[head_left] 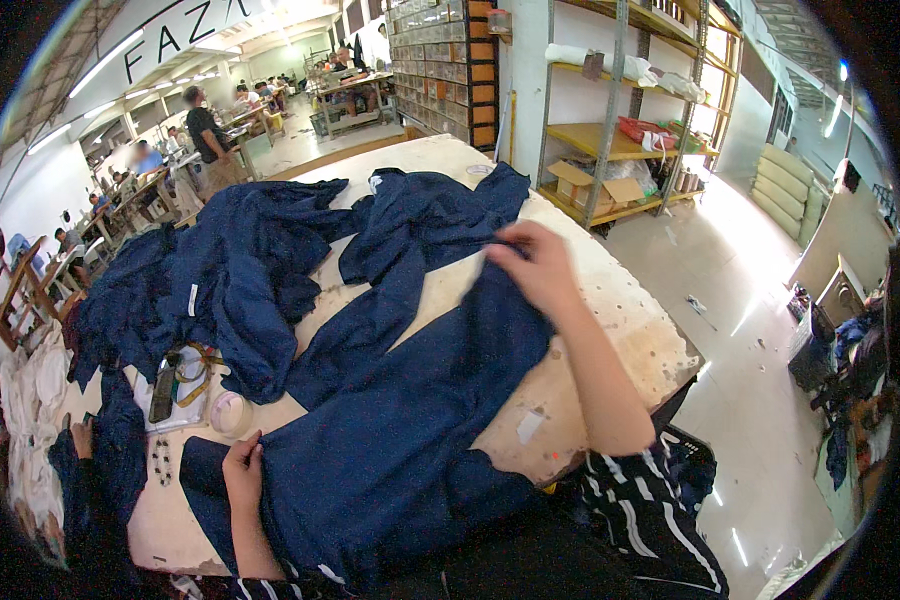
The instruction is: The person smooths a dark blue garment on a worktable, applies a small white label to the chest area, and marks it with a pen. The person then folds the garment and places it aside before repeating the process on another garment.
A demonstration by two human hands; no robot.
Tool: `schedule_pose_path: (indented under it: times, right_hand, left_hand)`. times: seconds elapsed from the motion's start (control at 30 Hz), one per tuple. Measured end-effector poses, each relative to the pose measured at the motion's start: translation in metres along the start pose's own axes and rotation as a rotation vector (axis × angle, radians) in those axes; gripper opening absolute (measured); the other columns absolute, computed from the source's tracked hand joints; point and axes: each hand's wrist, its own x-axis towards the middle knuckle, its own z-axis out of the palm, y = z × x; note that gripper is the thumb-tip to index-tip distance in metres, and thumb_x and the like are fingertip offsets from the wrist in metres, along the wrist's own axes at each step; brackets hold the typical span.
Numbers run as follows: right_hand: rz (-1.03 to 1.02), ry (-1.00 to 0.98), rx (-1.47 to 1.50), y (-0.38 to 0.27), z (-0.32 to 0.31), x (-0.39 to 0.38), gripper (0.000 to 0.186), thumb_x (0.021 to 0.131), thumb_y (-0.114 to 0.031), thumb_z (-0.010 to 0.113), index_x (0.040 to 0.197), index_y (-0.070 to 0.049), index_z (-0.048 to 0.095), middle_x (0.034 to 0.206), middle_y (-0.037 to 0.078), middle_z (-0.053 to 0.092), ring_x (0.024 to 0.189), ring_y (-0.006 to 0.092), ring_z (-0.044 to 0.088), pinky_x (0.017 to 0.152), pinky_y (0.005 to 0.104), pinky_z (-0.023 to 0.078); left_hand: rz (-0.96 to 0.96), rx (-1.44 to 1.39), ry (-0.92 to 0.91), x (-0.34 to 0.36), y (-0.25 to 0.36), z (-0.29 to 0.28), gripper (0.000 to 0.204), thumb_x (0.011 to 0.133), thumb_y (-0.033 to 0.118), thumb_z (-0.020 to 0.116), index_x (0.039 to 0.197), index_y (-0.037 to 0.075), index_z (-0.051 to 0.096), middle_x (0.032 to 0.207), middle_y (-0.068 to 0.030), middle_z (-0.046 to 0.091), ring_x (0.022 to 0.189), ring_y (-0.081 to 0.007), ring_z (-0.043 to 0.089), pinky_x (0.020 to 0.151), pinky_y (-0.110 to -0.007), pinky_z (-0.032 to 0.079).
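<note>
Diagonally, the navy cloth [390,430] runs lengthwise away rightward, right hand [540,268] pinching its far end, left hand [243,475] its left edge.

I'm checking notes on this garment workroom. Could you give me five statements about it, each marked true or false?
1. The right hand pinches the dark blue cloth. True.
2. The left hand holds the round white roll. False: it is at the cloth's edge, and the roll lies on the table.
3. A small white label shows on the blue garment pile. True.
4. The cardboard box is on the table. False: it sits on the shelving.
5. The right sleeve is plain white. False: it is black with white stripes.
</note>
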Motion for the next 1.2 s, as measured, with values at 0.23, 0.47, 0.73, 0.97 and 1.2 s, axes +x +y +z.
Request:
schedule_pose_path:
  times: [0.23, 0.47, 0.73, 0.97, 1.2]
  right_hand:
    - [0.296, -0.021, -0.761, 0.181, 0.034, 0.046, 0.024, 0.068, -0.015, 0.067, 0.089, -0.002, 0.063, 0.09, 0.02, 0.063, 0.09, 0.0355, 0.06, 0.08, 0.043, 0.047]
    - [0.465, -0.033, -0.702, 0.179, -0.014, -0.025, 0.025, 0.07, -0.025, 0.073, 0.084, -0.004, 0.07, 0.093, 0.019, 0.065, 0.089, 0.0324, 0.063, 0.078, 0.0412, 0.049]
    - [0.578, -0.11, -0.893, 0.176, -0.02, -0.022, 0.029, 0.075, -0.026, 0.071, 0.092, -0.003, 0.068, 0.095, 0.019, 0.065, 0.091, 0.0328, 0.062, 0.078, 0.0417, 0.049]
    - [0.413, -0.251, -0.086, 0.096, -0.013, -0.026, 0.023, 0.087, -0.023, 0.059, 0.093, -0.001, 0.064, 0.089, 0.01, 0.066, 0.086, 0.0219, 0.062, 0.08, 0.0336, 0.046]
    - [0.256, -0.579, 0.29, -0.053, 0.048, -0.077, 0.009, 0.084, -0.007, 0.062, 0.092, -0.002, 0.061, 0.084, 0.002, 0.063, 0.079, 0.0084, 0.054, 0.076, 0.0256, 0.044]
  left_hand:
    - [0.055, -0.03, 0.011, 0.01, -0.004, 0.008, 0.024, 0.082, -0.001, 0.059, 0.105, 0.001, 0.065, 0.082, -0.013, 0.062, 0.077, -0.0205, 0.06, 0.076, -0.028, 0.045]
    - [-0.097, 0.026, -0.02, -0.001, 0.01, -0.003, 0.024, 0.082, -0.002, 0.059, 0.105, -0.001, 0.065, 0.085, -0.0134, 0.064, 0.08, -0.0209, 0.061, 0.08, -0.028, 0.045]
    - [-0.039, -0.016, -0.009, 0.002, 0.002, 0.0, 0.024, 0.083, -0.001, 0.057, 0.106, -0.002, 0.064, 0.091, -0.0151, 0.064, 0.086, -0.0223, 0.061, 0.083, -0.03, 0.045]
    - [0.051, 0.151, 0.239, 0.005, 0.049, -0.018, 0.017, 0.081, -0.002, 0.048, 0.091, -0.003, 0.061, 0.086, -0.0182, 0.061, 0.082, -0.0304, 0.059, 0.078, -0.034, 0.045]
    - [0.337, -0.116, -0.012, 0.0, 0.169, 0.018, 0.022, 0.074, 0.02, 0.069, 0.085, 0.003, 0.061, 0.086, -0.0141, 0.059, 0.081, -0.0295, 0.058, 0.072, -0.036, 0.046]
